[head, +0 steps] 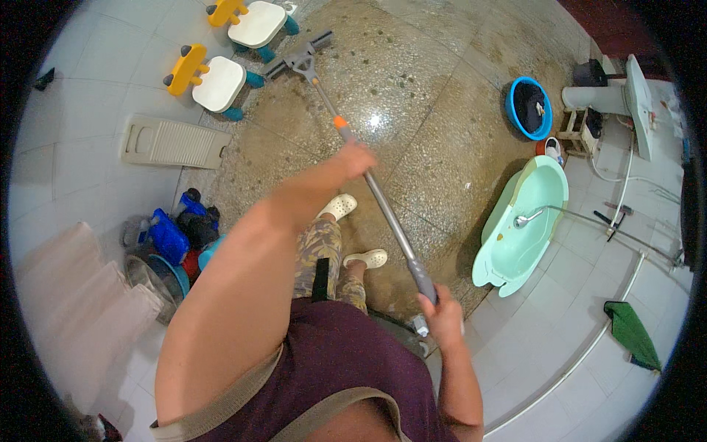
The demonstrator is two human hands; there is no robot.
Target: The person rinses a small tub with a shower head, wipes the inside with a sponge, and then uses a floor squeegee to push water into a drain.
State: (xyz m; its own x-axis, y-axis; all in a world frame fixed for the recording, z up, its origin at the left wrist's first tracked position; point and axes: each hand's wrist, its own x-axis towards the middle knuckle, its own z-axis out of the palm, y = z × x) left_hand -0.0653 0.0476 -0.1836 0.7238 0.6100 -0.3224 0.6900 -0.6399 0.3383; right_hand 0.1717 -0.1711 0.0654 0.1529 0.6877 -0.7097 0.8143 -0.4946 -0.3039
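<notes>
Both my hands grip the metal pole of a long-handled floor mop [390, 217]. My left hand [356, 159] is closed around the pole's middle, just below an orange collar [339, 122]. Down at the grey end grip [422, 278], my right hand [443, 314] holds the pole. The mop's wide grey head [300, 57] rests on the wet pebbled floor [420, 72], beside two small chairs with white seats. One chair [220, 84] is nearest the head; the other chair [257, 25] stands farther up. My feet are in cream clogs [338, 207] below the pole.
A mint-green baby bathtub [522, 265] stands by the right wall, a shower head in it. Beyond are a blue basin [511, 113] of dark cloth and a pedestal sink [638, 110]. A washboard [177, 142] leans at left, near blue jugs [167, 236].
</notes>
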